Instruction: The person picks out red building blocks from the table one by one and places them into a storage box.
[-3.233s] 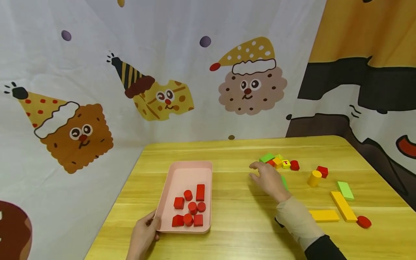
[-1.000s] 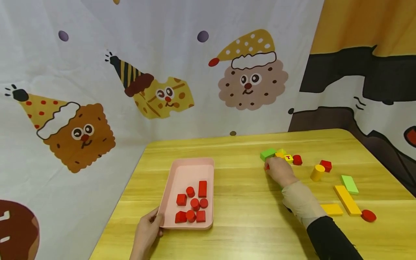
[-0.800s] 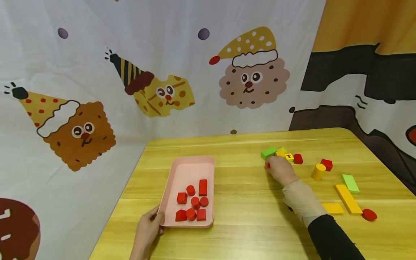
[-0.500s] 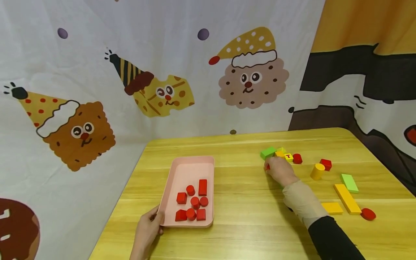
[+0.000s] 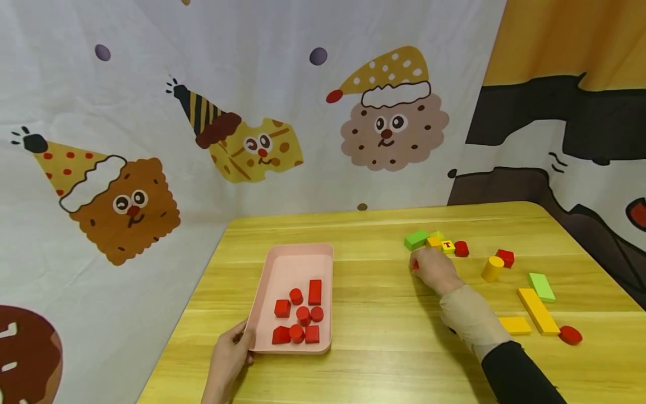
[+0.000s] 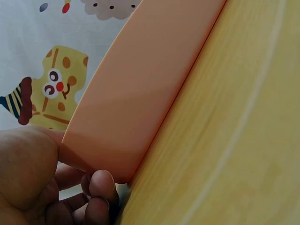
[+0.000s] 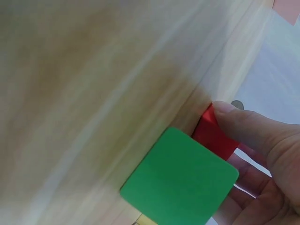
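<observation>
Pinching red block (image 7: 213, 136) between thumb and fingers of right hand (image 5: 435, 270), just right of pink tray (image 5: 272, 275), beside green block (image 7: 180, 180). Gripping tray's near-left corner with left hand (image 5: 229, 359), fingers curled around rim. Long axis unclear.

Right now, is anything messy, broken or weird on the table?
Nothing stands out. The red blocks lie inside the pink tray, loose blocks sit flat on the table, and nothing looks broken or spilled.

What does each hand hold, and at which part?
Left hand grips the pink tray at its near left corner. Right hand pinches a red block by its sides.
</observation>
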A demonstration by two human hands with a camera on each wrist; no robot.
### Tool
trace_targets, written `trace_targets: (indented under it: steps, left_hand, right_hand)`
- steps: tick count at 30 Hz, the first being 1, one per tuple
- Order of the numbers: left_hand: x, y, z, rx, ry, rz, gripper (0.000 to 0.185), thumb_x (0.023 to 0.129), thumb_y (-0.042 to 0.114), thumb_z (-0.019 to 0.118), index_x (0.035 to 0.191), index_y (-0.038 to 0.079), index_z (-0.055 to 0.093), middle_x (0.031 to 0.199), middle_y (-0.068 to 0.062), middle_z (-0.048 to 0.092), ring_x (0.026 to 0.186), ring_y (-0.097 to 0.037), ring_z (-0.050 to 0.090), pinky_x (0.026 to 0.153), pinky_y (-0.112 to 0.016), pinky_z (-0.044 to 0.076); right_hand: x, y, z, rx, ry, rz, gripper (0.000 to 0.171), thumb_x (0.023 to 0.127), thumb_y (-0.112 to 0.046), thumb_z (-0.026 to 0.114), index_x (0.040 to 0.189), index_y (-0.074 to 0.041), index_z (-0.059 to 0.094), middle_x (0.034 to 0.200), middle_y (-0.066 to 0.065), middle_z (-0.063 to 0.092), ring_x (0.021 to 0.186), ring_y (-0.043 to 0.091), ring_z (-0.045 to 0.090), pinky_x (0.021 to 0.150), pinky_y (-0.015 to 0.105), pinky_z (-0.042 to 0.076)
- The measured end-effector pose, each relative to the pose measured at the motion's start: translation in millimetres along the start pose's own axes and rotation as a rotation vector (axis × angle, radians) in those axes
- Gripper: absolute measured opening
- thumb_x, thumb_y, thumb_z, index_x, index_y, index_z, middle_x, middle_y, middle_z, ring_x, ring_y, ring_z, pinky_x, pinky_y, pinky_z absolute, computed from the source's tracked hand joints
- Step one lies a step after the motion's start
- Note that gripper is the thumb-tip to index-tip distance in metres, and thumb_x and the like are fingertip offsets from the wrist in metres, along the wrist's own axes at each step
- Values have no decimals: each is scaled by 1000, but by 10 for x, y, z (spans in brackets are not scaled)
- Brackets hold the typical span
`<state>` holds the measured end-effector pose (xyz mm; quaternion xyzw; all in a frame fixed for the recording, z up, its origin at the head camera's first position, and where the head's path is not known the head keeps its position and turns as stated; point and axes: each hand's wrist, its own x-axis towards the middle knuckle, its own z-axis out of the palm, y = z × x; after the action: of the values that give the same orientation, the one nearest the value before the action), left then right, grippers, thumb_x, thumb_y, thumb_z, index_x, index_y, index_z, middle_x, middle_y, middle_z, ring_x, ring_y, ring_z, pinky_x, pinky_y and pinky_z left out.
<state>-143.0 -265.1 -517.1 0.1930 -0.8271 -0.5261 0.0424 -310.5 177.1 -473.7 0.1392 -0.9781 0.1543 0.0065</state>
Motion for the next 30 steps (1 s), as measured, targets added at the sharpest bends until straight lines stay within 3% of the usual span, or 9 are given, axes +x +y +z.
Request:
trace_targets:
  steps: [17, 23, 30]
  left_hand:
    - [5, -6, 10, 12, 9, 0, 42, 97, 22, 57, 134, 2, 57, 75, -8, 57, 49, -17, 53, 44, -27, 47]
    - [2, 0, 8, 8, 8, 1, 42, 97, 22, 57, 135, 2, 57, 76, -8, 57, 49, -17, 53, 43, -27, 46]
    - [1, -13, 10, 9, 15, 0, 43, 96, 21, 57, 134, 2, 57, 76, -8, 57, 48, -17, 53, 43, -27, 46]
  right_hand:
    - [-52, -47, 32, -54, 43, -38, 11, 78, -7, 79, 80, -11, 68, 83, 3, 66, 71, 22, 57, 62, 41, 49]
    - [-106, -66, 57, -107, 111, -99, 13, 75, -9, 81, 78, -12, 69, 79, 1, 67, 71, 23, 60, 68, 46, 47]
    - [-178, -153, 72, -131, 104, -95, 14, 76, -10, 82, 78, -15, 69, 82, 0, 69, 77, 24, 63, 83, 57, 40]
